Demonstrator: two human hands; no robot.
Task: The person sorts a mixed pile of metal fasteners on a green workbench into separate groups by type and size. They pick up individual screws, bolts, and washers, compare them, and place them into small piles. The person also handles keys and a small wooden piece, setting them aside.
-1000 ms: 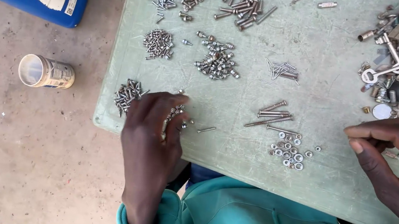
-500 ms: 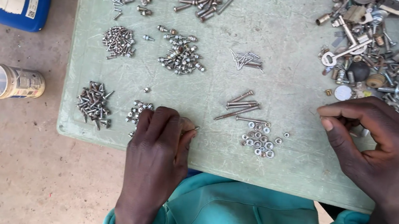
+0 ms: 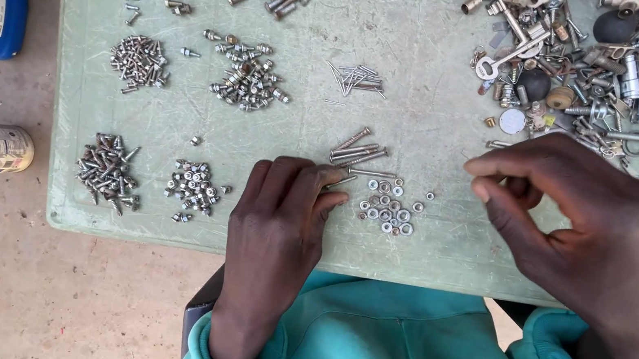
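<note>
Our left hand [image 3: 281, 224] lay palm down near the near edge of the scratched pale green table [image 3: 433, 63], fingers curled loosely with the tips touching a long steel screw [image 3: 341, 181]; we could not tell whether it was actually pinched. That screw lay flat, its long axis running slantwise, one end toward the far right corner, at the edge of a row of similar long screws [image 3: 358, 150]. Our right hand [image 3: 576, 230] hovered with thumb and forefinger drawn together; whether they held anything we could not tell. We judged that a sweep of the left fingers could scatter the small pile of silvery nuts [image 3: 388, 209] just beside them and mix the sorted heaps.
</note>
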